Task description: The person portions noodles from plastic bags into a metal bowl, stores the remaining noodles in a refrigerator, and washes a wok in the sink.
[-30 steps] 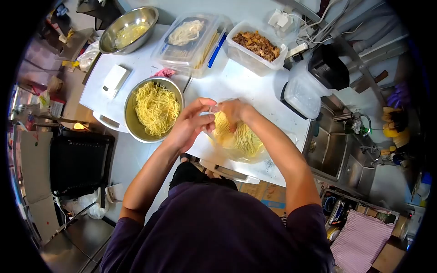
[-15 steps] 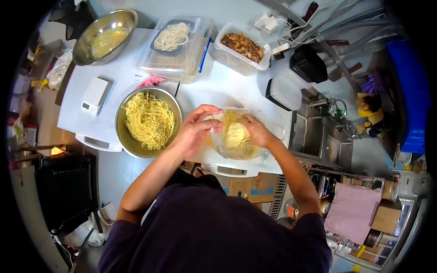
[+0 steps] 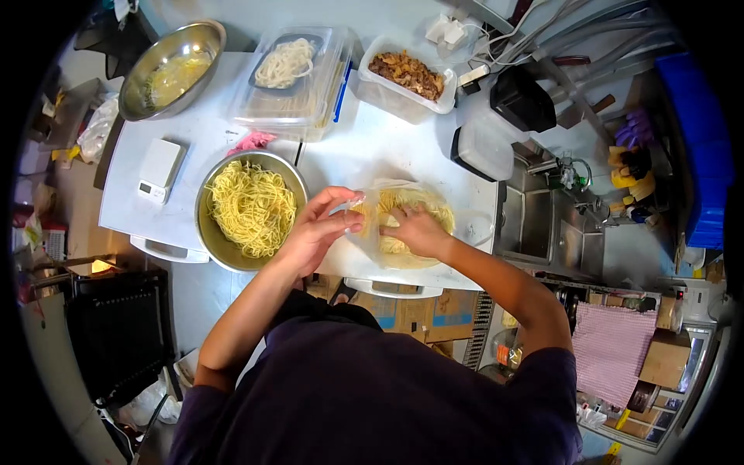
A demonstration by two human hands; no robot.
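A clear plastic bag (image 3: pixel 370 244) with yellow noodles (image 3: pixel 439 211) in it lies near the table's front edge. My left hand (image 3: pixel 319 226) pinches the bag's left edge between thumb and fingers. Over at the bag's right side, my right hand (image 3: pixel 421 232) rests on the noodles with its fingers apart; their tips are partly hidden among the noodles and film. Left of both hands stands a steel bowl (image 3: pixel 203 240) heaped with loose yellow noodles (image 3: pixel 252 205).
A white digital scale (image 3: pixel 161 169) and a tilted steel bowl (image 3: pixel 208 70) occupy the left. Behind are lidded plastic boxes (image 3: pixel 283 108) with white noodles (image 3: pixel 284 63) on top, a pink cloth (image 3: pixel 254 142), and a tub (image 3: pixel 399 105) of brown food. A sink (image 3: pixel 527 225) lies right.
My right hand has shifted slightly left and down into the noodles in the bag, its fingers now spread. My left hand keeps the bag's edge and has moved a little left.
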